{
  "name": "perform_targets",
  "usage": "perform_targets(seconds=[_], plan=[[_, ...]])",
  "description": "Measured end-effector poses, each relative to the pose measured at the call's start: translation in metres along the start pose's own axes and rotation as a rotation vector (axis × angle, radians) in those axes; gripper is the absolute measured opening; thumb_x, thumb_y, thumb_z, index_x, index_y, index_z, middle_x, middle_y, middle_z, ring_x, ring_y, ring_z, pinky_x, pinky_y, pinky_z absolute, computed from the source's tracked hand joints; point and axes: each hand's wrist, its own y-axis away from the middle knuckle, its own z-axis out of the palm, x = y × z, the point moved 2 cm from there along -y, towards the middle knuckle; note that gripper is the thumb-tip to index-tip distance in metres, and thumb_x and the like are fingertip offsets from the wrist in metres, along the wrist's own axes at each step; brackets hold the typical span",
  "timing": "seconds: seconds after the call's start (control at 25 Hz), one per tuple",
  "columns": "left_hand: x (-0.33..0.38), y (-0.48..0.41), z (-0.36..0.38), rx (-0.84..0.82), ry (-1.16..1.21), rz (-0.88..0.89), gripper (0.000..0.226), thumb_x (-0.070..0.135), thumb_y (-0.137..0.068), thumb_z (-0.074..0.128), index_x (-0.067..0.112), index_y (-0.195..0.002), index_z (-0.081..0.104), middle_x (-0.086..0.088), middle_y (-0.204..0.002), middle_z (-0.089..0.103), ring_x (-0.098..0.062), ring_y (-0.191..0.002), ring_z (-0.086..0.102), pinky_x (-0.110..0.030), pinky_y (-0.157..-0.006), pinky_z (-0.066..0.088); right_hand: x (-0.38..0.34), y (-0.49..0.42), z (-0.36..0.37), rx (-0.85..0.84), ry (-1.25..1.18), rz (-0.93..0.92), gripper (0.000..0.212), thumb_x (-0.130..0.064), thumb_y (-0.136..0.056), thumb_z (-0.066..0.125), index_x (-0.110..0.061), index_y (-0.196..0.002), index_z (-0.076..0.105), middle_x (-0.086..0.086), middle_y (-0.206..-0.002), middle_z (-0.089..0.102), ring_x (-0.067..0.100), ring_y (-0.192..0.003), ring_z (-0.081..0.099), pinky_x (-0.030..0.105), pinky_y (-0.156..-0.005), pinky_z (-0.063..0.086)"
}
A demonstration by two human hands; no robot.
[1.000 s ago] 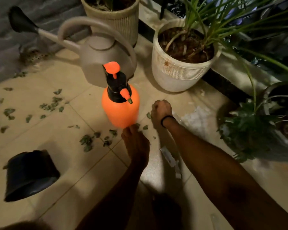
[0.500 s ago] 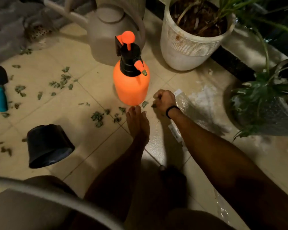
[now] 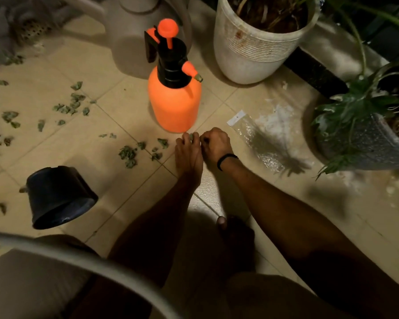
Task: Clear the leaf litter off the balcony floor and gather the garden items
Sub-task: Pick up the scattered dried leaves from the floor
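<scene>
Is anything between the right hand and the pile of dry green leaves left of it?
Yes. The person's bare foot rests on the beige tiled floor between the right hand and the pile of dry green leaves. The round orange plastic spray bottle stands beyond the foot, not in the path.

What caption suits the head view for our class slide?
On a leaf-strewn balcony floor, a curled right hand meets a leaf scrap by a bare foot and the orange sprayer.

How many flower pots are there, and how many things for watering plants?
Flower pots: 3 (white pot, grey pot, black pot on its side)
Watering things: 2 (orange sprayer, watering can)
Total: 5
</scene>
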Motion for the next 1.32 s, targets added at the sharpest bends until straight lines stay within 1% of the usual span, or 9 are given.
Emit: perform_targets(seconds=[0.2,0.44,0.64,0.8,0.88,1.0,1.12,1.2,1.32], plan=[[-0.016,0.009,0.002,0.021,0.043,0.086,0.031,-0.003,-0.083,0.063,0.003,-0.113,0.059,-0.016,-0.107,0.057,-0.029,-0.098,0.051,-0.036,-0.072,0.053,0.034,-0.005,-0.032,0.093,-0.428,0.453,0.016,-0.004,-0.074,0.068,-0.019,-0.066,0.070,-0.008,-0.070,0.072,0.008,-0.076,0.069,0.030,-0.080,0.060],[-0.017,0.019,-0.011,0.044,0.324,-0.163,0.021,0.001,-0.098,0.048,0.002,-0.111,0.065,-0.018,-0.106,0.062,-0.029,-0.097,0.055,-0.032,-0.077,0.048,0.032,0.014,-0.022,-0.154,0.001,0.153,0.025,-0.005,-0.089,0.055,-0.012,-0.103,0.074,0.013,-0.114,0.064,0.030,-0.107,0.060,0.037,-0.094,0.050],[-0.022,0.021,-0.021,0.061,0.587,-0.499,0.021,-0.001,-0.091,0.051,0.000,-0.107,0.063,-0.017,-0.104,0.067,-0.031,-0.097,0.062,-0.031,-0.081,0.045,0.016,0.046,0.004,-0.098,0.197,0.030,0.012,-0.009,-0.084,0.065,-0.009,-0.094,0.070,0.012,-0.113,0.051,0.028,-0.100,0.051,0.035,-0.089,0.052],[-0.013,0.022,-0.030,0.167,0.790,-0.568,0.030,-0.006,-0.079,0.051,0.005,-0.104,0.063,-0.009,-0.091,0.067,-0.020,-0.084,0.061,-0.011,-0.068,0.036,0.014,0.068,0.020,-0.053,0.362,-0.063,0.012,-0.007,-0.081,0.069,-0.014,-0.091,0.071,0.007,-0.097,0.060,0.023,-0.087,0.053,0.032,-0.079,0.051],[-0.016,0.020,-0.033,0.208,0.894,-0.577,0.030,0.008,-0.076,0.044,0.004,-0.095,0.068,-0.009,-0.082,0.067,-0.022,-0.078,0.061,-0.020,-0.065,0.041,0.010,0.066,0.020,-0.034,0.400,-0.083,0.010,-0.010,-0.083,0.067,-0.013,-0.092,0.070,0.008,-0.095,0.063,0.023,-0.085,0.055,0.032,-0.079,0.051],[-0.027,0.015,-0.039,0.232,0.948,-0.794,0.042,0.023,-0.086,0.039,-0.005,-0.092,0.070,-0.021,-0.092,0.070,-0.031,-0.086,0.063,-0.038,-0.079,0.048,0.008,0.053,0.007,0.016,0.042,0.155,0.019,-0.004,-0.088,0.056,-0.007,-0.096,0.073,0.014,-0.101,0.068,0.028,-0.095,0.062,0.034,-0.085,0.052],[-0.048,0.013,-0.044,0.291,0.915,-0.931,0.041,0.019,-0.097,0.039,-0.011,-0.094,0.067,-0.029,-0.097,0.067,-0.038,-0.095,0.064,-0.040,-0.081,0.045,0.012,0.041,-0.010,0.123,-0.566,0.611,0.017,-0.002,-0.077,0.069,-0.017,-0.072,0.075,0.000,-0.081,0.075,0.014,-0.077,0.070,0.019,-0.071,0.058],[-0.061,0.014,-0.050,0.330,0.908,-0.947,0.035,0.021,-0.096,0.043,-0.002,-0.080,0.064,-0.020,-0.082,0.065,-0.035,-0.083,0.063,-0.036,-0.074,0.046,0.006,0.031,-0.013,0.079,-0.834,0.648,0.015,-0.003,-0.072,0.077,-0.018,-0.070,0.075,-0.001,-0.076,0.075,0.013,-0.073,0.070,0.024,-0.072,0.060],[-0.084,0.019,-0.054,0.380,0.796,-0.908,0.050,0.045,-0.091,0.035,0.007,-0.081,0.066,-0.012,-0.081,0.070,-0.031,-0.079,0.065,-0.039,-0.077,0.054,-0.019,0.021,-0.006,-0.032,-0.758,0.453,0.009,-0.011,-0.076,0.078,-0.021,-0.078,0.078,-0.006,-0.083,0.076,0.005,-0.077,0.068,0.019,-0.080,0.056]])
